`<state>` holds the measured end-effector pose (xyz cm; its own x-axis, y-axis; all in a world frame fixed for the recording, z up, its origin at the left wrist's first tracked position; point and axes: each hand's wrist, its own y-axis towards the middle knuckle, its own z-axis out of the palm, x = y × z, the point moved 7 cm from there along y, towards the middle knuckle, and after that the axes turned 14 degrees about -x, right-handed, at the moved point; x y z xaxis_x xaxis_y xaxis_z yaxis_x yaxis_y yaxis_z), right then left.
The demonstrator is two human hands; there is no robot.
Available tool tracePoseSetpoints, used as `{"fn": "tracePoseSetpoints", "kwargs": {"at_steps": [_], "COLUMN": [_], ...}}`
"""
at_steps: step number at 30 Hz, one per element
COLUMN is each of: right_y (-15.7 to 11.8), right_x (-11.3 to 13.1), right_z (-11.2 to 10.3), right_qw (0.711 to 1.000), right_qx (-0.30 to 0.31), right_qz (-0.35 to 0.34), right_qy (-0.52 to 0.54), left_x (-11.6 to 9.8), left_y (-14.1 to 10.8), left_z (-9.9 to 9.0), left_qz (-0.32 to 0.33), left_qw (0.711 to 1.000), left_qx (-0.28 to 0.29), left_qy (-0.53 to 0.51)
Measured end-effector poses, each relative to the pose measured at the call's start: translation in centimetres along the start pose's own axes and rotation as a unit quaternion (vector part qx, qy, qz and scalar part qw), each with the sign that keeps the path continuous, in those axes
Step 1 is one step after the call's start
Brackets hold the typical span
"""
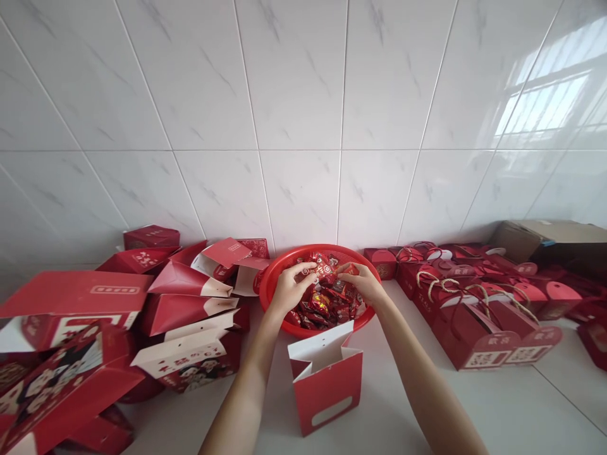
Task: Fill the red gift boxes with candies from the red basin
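A round red plastic basket (268, 278) stands against the wall, filled with wrapped candies (327, 303) in red and gold. Over its left half, my left hand (294, 284) pinches a red wrapped candy (324, 270) between thumb and fingers. My right hand (363, 282) is over the basket's right side, its fingers closed on a small red candy (351, 270); the fingertips partly cover it. Between my forearms, in front of the basket, an upright red gift box (328, 388) stands with its white-lined top open.
Several unfilled-looking red boxes (190, 309) lie in a heap on the left. Closed red boxes with rope handles (474, 328) stand in rows on the right, before a brown cardboard box (550, 232). A white tiled wall (298, 126) rises behind.
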<state>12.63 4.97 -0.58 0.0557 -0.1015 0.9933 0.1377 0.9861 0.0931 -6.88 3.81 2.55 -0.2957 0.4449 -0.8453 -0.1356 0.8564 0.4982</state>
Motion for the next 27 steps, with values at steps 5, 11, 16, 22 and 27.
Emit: {"fn": "tracePoseSetpoints", "kwargs": {"at_steps": [5, 11, 16, 22, 27], "right_y": [-0.1, -1.2, -2.2, -2.5, -1.8], "right_x": [0.8, 1.9, 3.6, 4.2, 3.8], "right_z": [-0.5, 0.0, 0.3, 0.2, -0.5], "right_qw": [0.991, 0.978, 0.96, 0.96, 0.966], "right_qx": [-0.11, -0.169, -0.215, -0.22, -0.218], "right_qz": [-0.062, -0.079, -0.137, -0.141, -0.134], "right_qy": [-0.043, -0.098, -0.118, -0.105, -0.038], "left_x": [-0.5, -1.1, -1.6, -2.1, -2.3], "left_y": [-0.3, -1.0, -1.5, -2.1, -1.8], "left_z": [0.7, 1.8, 2.3, 3.4, 3.0], "left_qz": [0.015, 0.003, -0.028, -0.027, -0.006], "left_qw": [0.999, 0.998, 0.997, 0.996, 0.999], "left_qx": [0.035, 0.06, 0.066, 0.088, 0.052], "left_qy": [-0.006, 0.001, 0.001, -0.002, 0.005]}}
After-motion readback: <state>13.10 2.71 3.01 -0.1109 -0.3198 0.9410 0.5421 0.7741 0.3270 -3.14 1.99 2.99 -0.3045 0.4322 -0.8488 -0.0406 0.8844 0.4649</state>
